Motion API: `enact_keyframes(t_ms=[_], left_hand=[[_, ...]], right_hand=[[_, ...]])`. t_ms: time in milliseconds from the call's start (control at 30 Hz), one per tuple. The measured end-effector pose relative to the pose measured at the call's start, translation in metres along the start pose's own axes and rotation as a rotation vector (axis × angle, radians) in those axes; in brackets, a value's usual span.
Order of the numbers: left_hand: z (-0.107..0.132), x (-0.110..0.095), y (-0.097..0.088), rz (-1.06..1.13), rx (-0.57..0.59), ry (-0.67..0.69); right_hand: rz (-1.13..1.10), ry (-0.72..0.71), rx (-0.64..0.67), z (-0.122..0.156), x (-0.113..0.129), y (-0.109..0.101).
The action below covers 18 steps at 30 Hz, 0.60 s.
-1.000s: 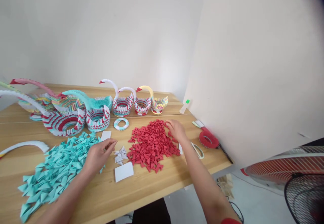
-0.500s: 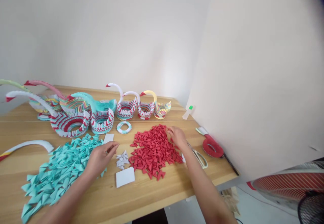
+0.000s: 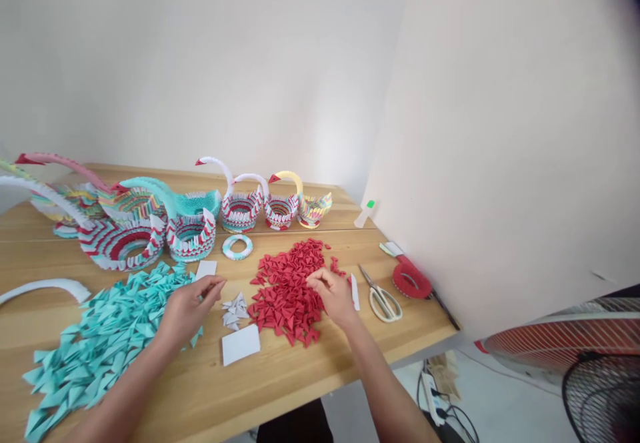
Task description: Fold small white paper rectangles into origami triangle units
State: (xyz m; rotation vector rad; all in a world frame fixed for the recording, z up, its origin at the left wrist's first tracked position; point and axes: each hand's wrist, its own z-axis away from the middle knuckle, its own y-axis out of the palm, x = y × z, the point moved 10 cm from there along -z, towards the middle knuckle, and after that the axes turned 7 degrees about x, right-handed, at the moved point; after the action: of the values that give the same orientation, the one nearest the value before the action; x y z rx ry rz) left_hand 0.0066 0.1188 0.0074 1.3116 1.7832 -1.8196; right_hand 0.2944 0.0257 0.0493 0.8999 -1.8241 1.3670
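My left hand [image 3: 186,306] hovers at the right edge of a pile of folded teal paper triangles [image 3: 115,326]. Its thumb and fingers are pinched together; anything between them is too small to make out. Over the right side of a heap of folded red paper triangles [image 3: 285,283] is my right hand [image 3: 336,294], also closed in a pinch, its contents hidden. Between the two piles lie several pale grey folded pieces [image 3: 235,311] and a white paper rectangle [image 3: 241,345]. Another white paper [image 3: 206,269] rests beyond my left hand.
Several folded-paper swans [image 3: 193,239] stand along the back. A teal-and-white ring [image 3: 237,247] lies before them, a curved white neck piece [image 3: 45,287] at left. Scissors [image 3: 385,303], a red tape roll [image 3: 413,281] and a glue bottle [image 3: 365,214] are at right. A fan [image 3: 530,356] stands beyond the edge.
My right hand has come back from the far right of the red heap toward its near middle, uncovering the scissors. My left hand stays pinched by the teal pile. The view has shifted slightly right.
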Motion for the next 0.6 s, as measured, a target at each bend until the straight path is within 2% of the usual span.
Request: enact_keyframes(t_ms=[100, 167, 233, 300, 367, 433, 500, 600], left_hand=[[0.0, 0.002, 0.001, 0.013, 0.003, 0.005], [0.0, 0.003, 0.002, 0.013, 0.01, 0.01], [0.0, 0.004, 0.002, 0.013, 0.011, 0.009], [-0.001, 0.005, 0.001, 0.019, 0.006, -0.001], [-0.001, 0.005, 0.001, 0.025, 0.003, -0.011], [-0.001, 0.004, 0.001, 0.026, 0.001, -0.006], [-0.001, 0.002, 0.001, 0.022, -0.001, 0.012], [0.0, 0.001, 0.0, 0.006, -0.004, 0.032]], right_hand=[[0.118, -0.113, 0.025, 0.011, 0.024, 0.02], [0.157, -0.209, 0.141, 0.012, 0.035, 0.036], [0.218, -0.282, 0.242, 0.004, 0.035, 0.04], [0.351, -0.23, 0.193, -0.019, 0.018, 0.018], [0.564, 0.017, 0.039, -0.05, -0.018, -0.025], [0.634, 0.134, -0.016, -0.076, -0.045, -0.056], [0.678, 0.214, 0.003, -0.095, -0.069, -0.07], [0.721, 0.302, 0.07, -0.108, -0.096, -0.066]])
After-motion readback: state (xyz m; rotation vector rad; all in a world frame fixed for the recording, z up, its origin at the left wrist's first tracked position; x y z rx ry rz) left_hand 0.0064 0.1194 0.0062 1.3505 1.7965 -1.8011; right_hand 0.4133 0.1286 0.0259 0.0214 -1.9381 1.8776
